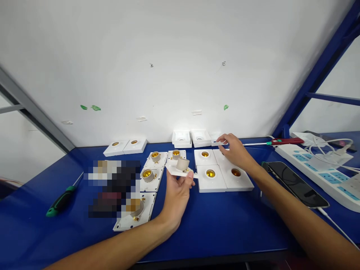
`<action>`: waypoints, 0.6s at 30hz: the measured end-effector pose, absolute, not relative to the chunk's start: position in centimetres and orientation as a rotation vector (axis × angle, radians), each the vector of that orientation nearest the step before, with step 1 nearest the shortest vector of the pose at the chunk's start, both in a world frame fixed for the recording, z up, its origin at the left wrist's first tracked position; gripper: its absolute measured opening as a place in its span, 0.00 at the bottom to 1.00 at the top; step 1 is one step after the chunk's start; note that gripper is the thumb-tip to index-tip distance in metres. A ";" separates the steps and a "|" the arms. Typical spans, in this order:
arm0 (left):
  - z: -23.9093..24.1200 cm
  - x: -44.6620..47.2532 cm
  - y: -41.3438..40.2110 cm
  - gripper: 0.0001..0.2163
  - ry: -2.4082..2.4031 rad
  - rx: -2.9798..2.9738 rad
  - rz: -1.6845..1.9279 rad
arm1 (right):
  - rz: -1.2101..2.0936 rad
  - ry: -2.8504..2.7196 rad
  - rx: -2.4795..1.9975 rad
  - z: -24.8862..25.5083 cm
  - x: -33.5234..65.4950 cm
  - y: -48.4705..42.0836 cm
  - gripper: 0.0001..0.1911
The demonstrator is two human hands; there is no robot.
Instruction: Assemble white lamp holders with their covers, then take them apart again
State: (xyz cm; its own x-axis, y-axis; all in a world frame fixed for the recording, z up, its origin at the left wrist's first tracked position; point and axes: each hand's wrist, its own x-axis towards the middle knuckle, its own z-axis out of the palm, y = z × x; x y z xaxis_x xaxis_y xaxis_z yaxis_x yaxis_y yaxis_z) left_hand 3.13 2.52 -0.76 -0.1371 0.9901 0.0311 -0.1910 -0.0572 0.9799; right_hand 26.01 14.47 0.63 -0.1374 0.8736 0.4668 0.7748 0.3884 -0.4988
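My left hand (180, 191) grips a square white lamp holder base (180, 168) by its near edge, tilted above the table, with its round socket facing up. At the back, my right hand (232, 148) pinches a white lamp holder cover (215, 143), mostly hidden by the fingers. Left of it, more white covers (182, 138) stand against the wall. Several bases with brass-lined sockets (147, 175) lie left of my left hand. Under and beside my right hand sit closed white lamp holders (212, 180) in a block.
Two more closed lamp holders (125, 147) stand back left. A green-black screwdriver (62, 200) lies far left, near a pixelated patch. At right are a red-handled screwdriver (287, 141), a phone (296, 183) with its cable, and a white power strip (323, 172). A blue frame post rises at right.
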 end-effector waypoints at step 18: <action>-1.7 3.2 2.7 0.29 0.978 0.914 1.396 | 0.042 -2.045 -1.817 1.1 27.1 19.4 0.05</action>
